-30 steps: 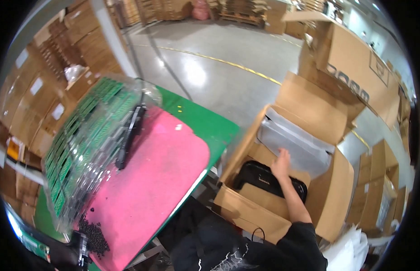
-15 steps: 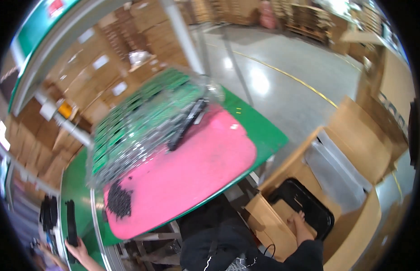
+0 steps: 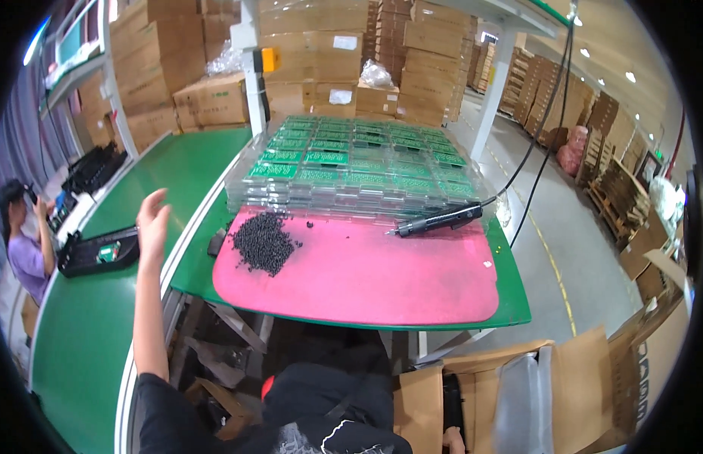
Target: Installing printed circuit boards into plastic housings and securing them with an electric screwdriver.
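Observation:
My left hand [image 3: 152, 221] is raised, open with fingers apart, over the green conveyor belt [image 3: 79, 333]. It is close to a black tray [image 3: 99, 250] lying on the belt and holds nothing. Only a sliver of my right hand [image 3: 453, 440] shows at the lower edge, down by a black item [image 3: 450, 405] inside an open cardboard box [image 3: 571, 378]. Its fingers are hidden. On the green table lies a pink mat [image 3: 381, 280] with a pile of small black parts [image 3: 263, 243] and an electric screwdriver [image 3: 439, 221].
Stacked clear trays of green circuit boards [image 3: 351, 163] sit behind the mat. A cable hangs from above to the screwdriver. A co-worker [image 3: 22, 242] stands at the far left by more black trays [image 3: 94, 168]. Cardboard boxes fill the shelves behind.
The view has swung from the cardboard box back to the table. My left arm has risen from the lower edge over the belt. My right hand stays low by the box.

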Available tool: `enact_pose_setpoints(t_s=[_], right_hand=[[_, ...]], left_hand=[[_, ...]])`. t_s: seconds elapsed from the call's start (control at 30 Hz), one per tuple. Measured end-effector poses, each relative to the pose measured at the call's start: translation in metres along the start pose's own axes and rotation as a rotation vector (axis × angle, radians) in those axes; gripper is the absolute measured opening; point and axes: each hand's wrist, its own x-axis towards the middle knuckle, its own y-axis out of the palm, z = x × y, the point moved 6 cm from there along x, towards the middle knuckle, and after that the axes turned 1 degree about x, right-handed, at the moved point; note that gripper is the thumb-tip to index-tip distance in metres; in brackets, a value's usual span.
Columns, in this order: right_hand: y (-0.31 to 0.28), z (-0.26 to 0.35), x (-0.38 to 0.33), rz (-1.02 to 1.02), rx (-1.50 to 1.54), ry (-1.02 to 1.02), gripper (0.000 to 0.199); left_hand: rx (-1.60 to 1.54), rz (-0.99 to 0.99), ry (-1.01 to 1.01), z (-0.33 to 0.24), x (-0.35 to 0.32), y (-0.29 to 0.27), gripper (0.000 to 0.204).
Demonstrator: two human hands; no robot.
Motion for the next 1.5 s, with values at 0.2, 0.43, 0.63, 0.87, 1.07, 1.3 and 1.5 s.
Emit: enact_pose_setpoints(t_s=[0.2,0.43,0.63,0.87,1.07,1.3,1.5], right_hand=[[-0.088,0.024,-0.107,-0.4,0.341,-0.124,0.046],[-0.244,0.083,-0.289,-1.234,0.457,-0.457,0.037],[-0.32,0.2,-0.35,-1.14,0.192,-0.805,0.036],[-0.317,0.296,-0.367,-0.943,-0.254,-1.241,0.039],[-0.312,0.37,-0.366,-0.787,-0.429,-1.404,0.04],[-0.32,0.448,-0.336,-0.567,-0.475,-1.583,0.035],[-0.384,0.586,-0.351,-0.662,-0.113,-1.792,0.034]], left_hand=[[-0.233,0.551,0.117,-0.117,-0.066,0.147,0.023],[-0.113,0.898,0.46,-0.174,-0.097,0.224,0.014],[0.281,0.985,0.611,-0.13,-0.123,0.322,0.014],[-0.01,1.019,0.644,-0.166,-0.122,0.359,0.011],[-0.063,0.994,0.585,-0.168,-0.12,0.38,0.02],[-0.022,1.288,0.536,-0.168,-0.131,0.292,0.033],[0.139,1.045,0.665,-0.155,-0.117,0.266,0.021]])
